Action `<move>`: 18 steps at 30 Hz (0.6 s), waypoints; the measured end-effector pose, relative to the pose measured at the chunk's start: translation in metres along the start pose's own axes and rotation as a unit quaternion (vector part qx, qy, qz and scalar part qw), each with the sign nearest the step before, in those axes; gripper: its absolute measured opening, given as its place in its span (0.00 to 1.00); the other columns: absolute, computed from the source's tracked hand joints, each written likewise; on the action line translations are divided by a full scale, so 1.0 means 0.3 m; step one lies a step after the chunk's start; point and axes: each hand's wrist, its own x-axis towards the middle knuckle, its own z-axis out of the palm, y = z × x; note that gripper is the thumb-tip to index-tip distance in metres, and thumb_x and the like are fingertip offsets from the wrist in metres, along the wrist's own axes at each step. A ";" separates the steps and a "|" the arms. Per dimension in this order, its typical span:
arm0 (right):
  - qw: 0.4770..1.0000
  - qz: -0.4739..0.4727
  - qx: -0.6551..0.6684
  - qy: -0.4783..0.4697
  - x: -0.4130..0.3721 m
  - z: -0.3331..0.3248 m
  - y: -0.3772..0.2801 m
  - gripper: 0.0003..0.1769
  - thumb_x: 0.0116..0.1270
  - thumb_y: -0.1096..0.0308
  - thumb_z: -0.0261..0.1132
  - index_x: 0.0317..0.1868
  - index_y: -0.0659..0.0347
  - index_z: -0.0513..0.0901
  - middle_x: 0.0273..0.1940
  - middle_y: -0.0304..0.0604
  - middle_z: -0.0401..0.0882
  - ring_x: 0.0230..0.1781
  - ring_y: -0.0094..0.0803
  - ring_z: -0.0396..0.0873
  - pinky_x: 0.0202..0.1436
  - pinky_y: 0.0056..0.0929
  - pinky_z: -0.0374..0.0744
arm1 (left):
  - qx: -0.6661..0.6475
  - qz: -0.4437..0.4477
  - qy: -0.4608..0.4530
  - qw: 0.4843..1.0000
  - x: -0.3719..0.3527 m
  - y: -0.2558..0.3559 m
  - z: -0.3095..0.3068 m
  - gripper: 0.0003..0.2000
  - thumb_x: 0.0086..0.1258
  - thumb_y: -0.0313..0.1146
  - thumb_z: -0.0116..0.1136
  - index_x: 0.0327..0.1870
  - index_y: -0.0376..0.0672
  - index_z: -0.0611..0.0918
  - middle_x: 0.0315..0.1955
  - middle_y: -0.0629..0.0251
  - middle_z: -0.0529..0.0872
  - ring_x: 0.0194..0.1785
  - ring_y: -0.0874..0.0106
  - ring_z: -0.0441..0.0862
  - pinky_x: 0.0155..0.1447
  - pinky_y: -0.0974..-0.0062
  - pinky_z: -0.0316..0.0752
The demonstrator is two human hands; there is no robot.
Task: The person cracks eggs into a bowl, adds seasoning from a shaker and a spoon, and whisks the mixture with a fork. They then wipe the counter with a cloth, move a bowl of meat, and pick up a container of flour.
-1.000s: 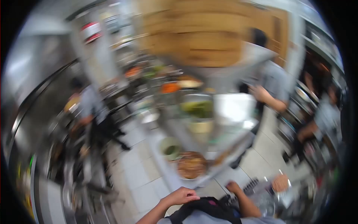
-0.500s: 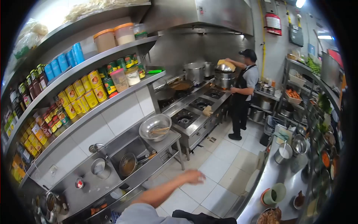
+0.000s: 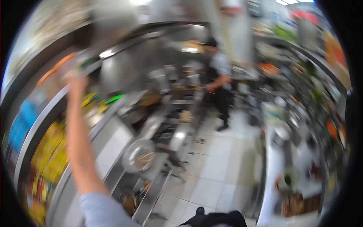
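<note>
My left hand [image 3: 76, 80] is raised at the end of an outstretched arm, up at the edge of the upper wall shelf [image 3: 53, 103]. Motion smears its fingers. It overlaps the plastic tubs there, among them an orange-lidded tub [image 3: 51, 84] and a clear container [image 3: 84, 56]. Blue cylindrical packs [image 3: 23, 120] stand on the same shelf, nearer to me. Yellow cans [image 3: 49, 149] line the shelf below, and a bright green object [image 3: 114, 99] lies at that shelf's far end. My right hand is out of view.
A steel bowl [image 3: 130, 154] with wooden sticks stands on the counter below. A pan [image 3: 128, 200] sits in the sink area. Beyond are stove burners [image 3: 165, 132] and a co-worker [image 3: 218, 75] beside them. A worktop [image 3: 269, 174] with pots runs along the right.
My left arm has swung from low over the floor up and left to the upper shelf. The view has shifted, bringing the shelves closer. The co-worker is still by the stove.
</note>
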 end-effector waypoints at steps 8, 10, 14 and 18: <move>0.949 0.164 0.199 0.180 -0.021 0.407 -0.322 0.32 0.60 0.38 0.66 0.48 0.59 0.90 0.49 0.54 0.88 0.49 0.49 0.86 0.57 0.41 0.81 | -0.004 0.101 0.017 0.995 0.172 0.063 0.267 0.14 0.65 0.42 0.69 0.42 0.43 0.80 0.36 0.54 0.81 0.41 0.59 0.81 0.45 0.57 0.75; 0.943 0.143 0.221 0.203 0.010 0.507 -0.371 0.29 0.60 0.42 0.68 0.49 0.60 0.90 0.48 0.53 0.89 0.47 0.47 0.87 0.57 0.40 0.82 | -0.044 0.098 0.016 0.994 0.148 0.101 0.238 0.14 0.65 0.42 0.69 0.41 0.43 0.80 0.36 0.55 0.81 0.40 0.60 0.80 0.44 0.58 0.75; 0.838 0.213 0.452 0.218 -0.041 0.490 -0.516 0.22 0.60 0.53 0.73 0.46 0.62 0.90 0.45 0.51 0.90 0.42 0.40 0.88 0.53 0.37 0.84 | -0.090 0.103 0.026 0.990 0.109 0.109 0.183 0.15 0.65 0.43 0.70 0.40 0.42 0.80 0.34 0.56 0.81 0.38 0.62 0.80 0.42 0.61 0.75; 0.850 0.189 0.431 0.237 -0.073 0.492 -0.580 0.21 0.60 0.54 0.72 0.43 0.64 0.90 0.44 0.51 0.90 0.43 0.41 0.88 0.52 0.37 0.84 | -0.131 0.119 0.038 0.983 0.078 0.132 0.134 0.16 0.65 0.44 0.70 0.39 0.42 0.80 0.33 0.58 0.81 0.37 0.63 0.79 0.39 0.63 0.75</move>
